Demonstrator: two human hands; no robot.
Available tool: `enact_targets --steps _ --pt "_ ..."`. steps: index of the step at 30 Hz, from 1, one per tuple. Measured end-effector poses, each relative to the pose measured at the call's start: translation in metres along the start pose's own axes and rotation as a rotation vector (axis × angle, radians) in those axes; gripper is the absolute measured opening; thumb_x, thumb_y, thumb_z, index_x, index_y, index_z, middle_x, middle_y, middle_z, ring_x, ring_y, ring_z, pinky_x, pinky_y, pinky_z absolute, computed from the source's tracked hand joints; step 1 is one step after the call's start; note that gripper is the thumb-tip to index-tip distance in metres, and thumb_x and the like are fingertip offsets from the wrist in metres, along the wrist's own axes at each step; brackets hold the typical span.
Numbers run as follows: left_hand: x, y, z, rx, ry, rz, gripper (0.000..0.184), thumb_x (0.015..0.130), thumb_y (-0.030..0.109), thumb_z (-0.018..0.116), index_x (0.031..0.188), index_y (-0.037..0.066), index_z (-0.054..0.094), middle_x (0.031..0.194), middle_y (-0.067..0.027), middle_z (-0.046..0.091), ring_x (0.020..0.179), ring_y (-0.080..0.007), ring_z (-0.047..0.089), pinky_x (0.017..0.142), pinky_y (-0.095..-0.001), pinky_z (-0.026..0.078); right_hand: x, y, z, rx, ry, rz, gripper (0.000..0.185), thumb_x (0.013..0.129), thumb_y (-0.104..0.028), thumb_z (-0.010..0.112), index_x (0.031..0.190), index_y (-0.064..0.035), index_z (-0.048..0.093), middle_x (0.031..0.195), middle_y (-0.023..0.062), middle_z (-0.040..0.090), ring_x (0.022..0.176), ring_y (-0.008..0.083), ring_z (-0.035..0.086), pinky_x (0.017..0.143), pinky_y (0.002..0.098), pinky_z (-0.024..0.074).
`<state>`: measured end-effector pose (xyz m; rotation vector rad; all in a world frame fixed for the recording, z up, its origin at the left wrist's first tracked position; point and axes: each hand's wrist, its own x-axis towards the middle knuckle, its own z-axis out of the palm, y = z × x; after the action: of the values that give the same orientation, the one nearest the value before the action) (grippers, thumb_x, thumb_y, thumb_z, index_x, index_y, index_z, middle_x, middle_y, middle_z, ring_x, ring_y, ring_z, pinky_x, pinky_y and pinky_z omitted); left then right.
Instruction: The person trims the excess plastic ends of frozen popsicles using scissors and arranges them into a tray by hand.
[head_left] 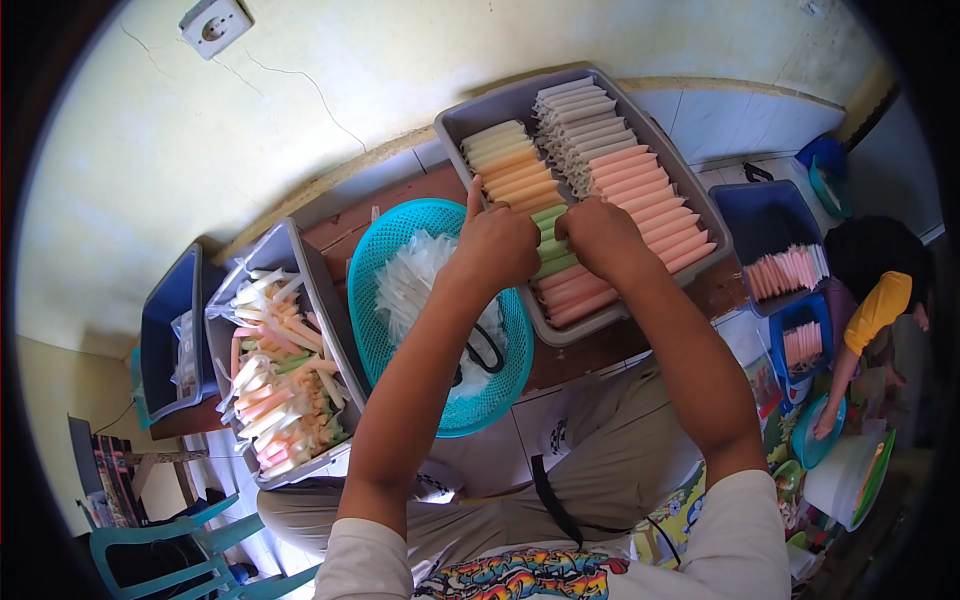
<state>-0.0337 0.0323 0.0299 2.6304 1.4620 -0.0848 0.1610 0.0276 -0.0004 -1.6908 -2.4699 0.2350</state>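
A grey tray point(690, 185) holds rows of filled plastic tubes that look like ice pops, in white, orange, pink and green. Both hands are over the green ice pops point(550, 245) in its lower middle part. My left hand point(495, 245) has one finger stretched out and the others curled at the left end of a green ice pop. At the right end, my right hand point(603, 235) is closed, fingers bent inward. My own hands partly hide the contact. Beneath my left forearm is a turquoise basket point(380, 235) of clear plastic bags point(400, 280).
On the left stands a grey bin point(330, 325) heaped with mixed ice pops, beside a blue bin point(165, 300). A blue crate point(765, 215) with pink ice pops is at the right. There a person in a yellow sleeve point(880, 305) reaches into a blue bowl point(815, 440).
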Motion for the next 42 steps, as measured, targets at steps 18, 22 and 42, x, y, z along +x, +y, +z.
enact_targets --steps 18,22,42 --pt "0.003 0.000 0.015 0.161 0.042 0.034 0.026 0.086 0.020 0.061 0.086 0.022 0.087 0.086 -0.0124 0.080 0.103 -0.0314 0.077 0.133 -0.0692 0.007 0.001 -0.002 0.013 -0.060 -0.118 -0.001 0.019 0.094 -0.010 0.068 0.098 -0.0103 0.086 0.105 0.0208 0.081 0.102 0.0386 0.080 0.090 0.0501 0.0641" --pt "0.005 0.001 0.017 0.173 0.044 0.024 0.026 0.086 0.019 0.060 0.078 0.021 0.085 0.085 -0.0120 0.079 0.100 -0.0322 0.078 0.133 -0.0693 0.009 -0.002 -0.003 0.009 -0.074 -0.159 -0.036 0.020 0.094 -0.008 0.068 0.102 -0.0103 0.086 0.108 0.0212 0.081 0.103 0.0393 0.080 0.092 0.0497 0.0636" --pt "-0.022 -0.003 0.031 -0.187 0.486 0.127 0.023 0.088 0.009 0.063 0.103 0.009 0.080 0.107 -0.0124 0.077 0.121 -0.0292 0.068 0.133 -0.0522 0.031 -0.024 -0.009 -0.021 0.156 0.019 -0.048 0.033 0.096 -0.020 0.074 0.127 -0.0106 0.080 0.111 0.0211 0.079 0.107 0.0405 0.075 0.097 0.0518 0.0587"
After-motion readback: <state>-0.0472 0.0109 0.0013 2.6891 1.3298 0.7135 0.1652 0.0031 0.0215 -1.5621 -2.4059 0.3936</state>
